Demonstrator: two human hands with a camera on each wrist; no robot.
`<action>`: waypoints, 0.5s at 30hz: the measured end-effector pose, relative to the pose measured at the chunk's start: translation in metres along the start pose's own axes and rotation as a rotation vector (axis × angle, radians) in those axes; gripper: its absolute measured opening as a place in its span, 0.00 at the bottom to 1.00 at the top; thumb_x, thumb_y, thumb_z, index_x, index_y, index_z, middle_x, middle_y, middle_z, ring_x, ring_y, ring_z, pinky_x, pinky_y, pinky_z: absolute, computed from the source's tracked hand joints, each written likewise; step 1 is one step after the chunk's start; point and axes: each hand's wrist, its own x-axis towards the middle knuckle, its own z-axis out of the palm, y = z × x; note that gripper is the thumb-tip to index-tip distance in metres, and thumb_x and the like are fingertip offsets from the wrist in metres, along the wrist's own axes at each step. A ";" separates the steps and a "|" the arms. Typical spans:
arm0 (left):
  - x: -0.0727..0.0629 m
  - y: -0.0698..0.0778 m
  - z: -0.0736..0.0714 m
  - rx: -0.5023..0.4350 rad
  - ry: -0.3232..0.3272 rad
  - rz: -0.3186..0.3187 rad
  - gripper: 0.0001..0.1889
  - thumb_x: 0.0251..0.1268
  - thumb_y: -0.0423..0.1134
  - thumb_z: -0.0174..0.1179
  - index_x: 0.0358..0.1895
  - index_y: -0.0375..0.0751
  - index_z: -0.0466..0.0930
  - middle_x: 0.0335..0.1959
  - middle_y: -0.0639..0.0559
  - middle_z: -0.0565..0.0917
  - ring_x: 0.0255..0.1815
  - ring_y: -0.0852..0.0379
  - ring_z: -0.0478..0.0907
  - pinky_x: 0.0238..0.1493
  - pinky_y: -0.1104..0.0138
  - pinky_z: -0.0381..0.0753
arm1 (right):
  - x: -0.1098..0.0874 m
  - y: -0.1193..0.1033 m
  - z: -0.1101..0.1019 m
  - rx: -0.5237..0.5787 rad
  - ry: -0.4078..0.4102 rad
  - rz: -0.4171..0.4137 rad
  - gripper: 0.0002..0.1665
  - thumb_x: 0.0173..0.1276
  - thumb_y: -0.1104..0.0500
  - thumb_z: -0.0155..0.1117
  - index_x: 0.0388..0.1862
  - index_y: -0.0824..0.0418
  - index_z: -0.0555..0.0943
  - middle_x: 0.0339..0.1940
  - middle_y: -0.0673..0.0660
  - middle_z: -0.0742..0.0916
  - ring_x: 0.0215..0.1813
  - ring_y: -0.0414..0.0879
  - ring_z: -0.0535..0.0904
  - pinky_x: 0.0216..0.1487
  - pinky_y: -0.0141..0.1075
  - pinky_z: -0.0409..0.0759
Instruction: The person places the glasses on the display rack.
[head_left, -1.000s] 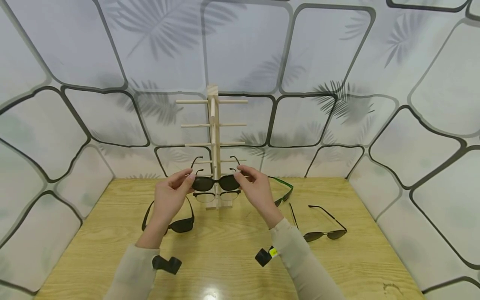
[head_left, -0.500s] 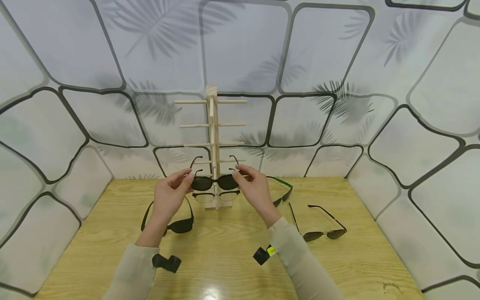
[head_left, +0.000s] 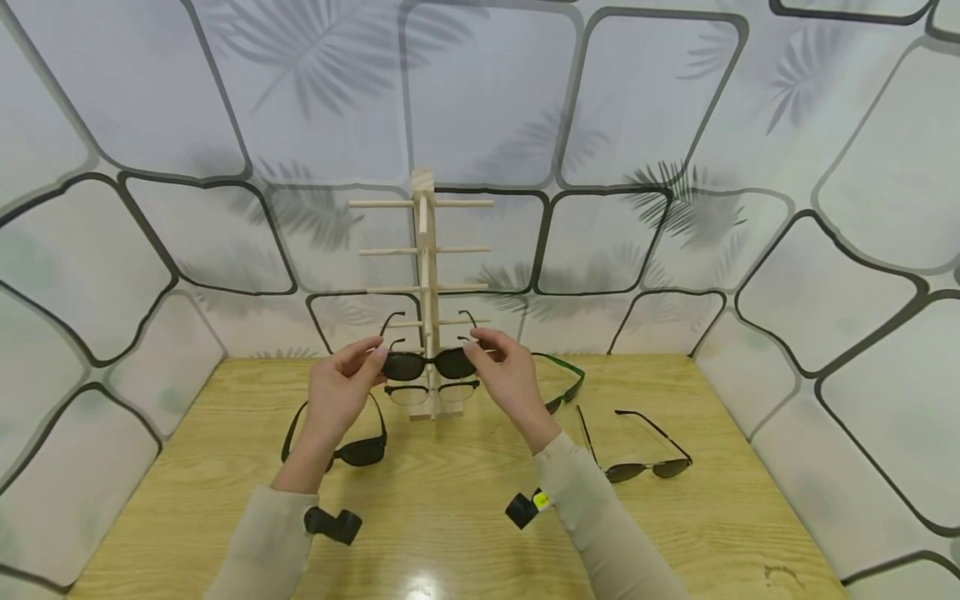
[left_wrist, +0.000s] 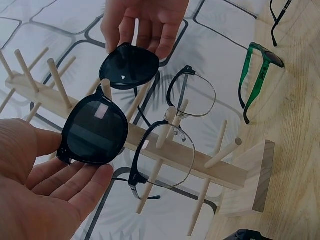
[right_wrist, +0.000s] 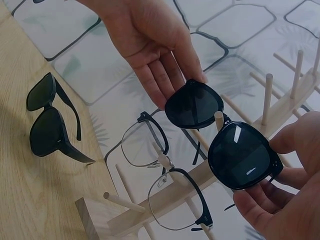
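Black sunglasses (head_left: 405, 367) with dark round lenses sit at a lower peg level of the wooden glasses stand (head_left: 425, 250), lenses facing me. My left hand (head_left: 337, 400) pinches their left end between thumb and fingers. At the opposite end my right hand (head_left: 513, 387) grips them the same way. In the right wrist view, a peg tip (right_wrist: 219, 119) shows at the bridge. Just below hang clear-lens glasses (right_wrist: 201, 197) with black brows and thin metal lower rims, resting on the stand's lowest pegs. The sunglasses' temples reach back beside the upright, partly hidden by my fingers.
On the wooden table (head_left: 435, 500), another pair of black sunglasses (head_left: 363, 451) lies left, partly behind my forearm. Green-framed sunglasses (head_left: 576, 387) lie right of the stand, with thin-framed sunglasses (head_left: 670, 468) nearer me. Bare pegs (head_left: 465, 249) stick out higher up. Patterned panels (head_left: 480, 100) enclose the table's back and sides.
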 end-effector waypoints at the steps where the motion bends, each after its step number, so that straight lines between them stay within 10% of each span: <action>1: 0.000 0.000 0.000 -0.002 0.001 0.002 0.21 0.80 0.45 0.61 0.69 0.42 0.82 0.57 0.33 0.88 0.36 0.68 0.89 0.44 0.76 0.86 | 0.000 0.000 0.000 0.002 0.001 0.000 0.23 0.79 0.55 0.64 0.69 0.58 0.82 0.59 0.62 0.86 0.50 0.57 0.86 0.48 0.43 0.86; 15: -0.003 -0.001 0.000 0.113 -0.001 0.079 0.23 0.82 0.46 0.58 0.73 0.45 0.78 0.57 0.35 0.89 0.51 0.42 0.91 0.51 0.72 0.85 | -0.002 0.000 -0.002 -0.054 -0.008 -0.044 0.23 0.81 0.53 0.63 0.71 0.56 0.81 0.60 0.62 0.86 0.51 0.54 0.86 0.47 0.43 0.85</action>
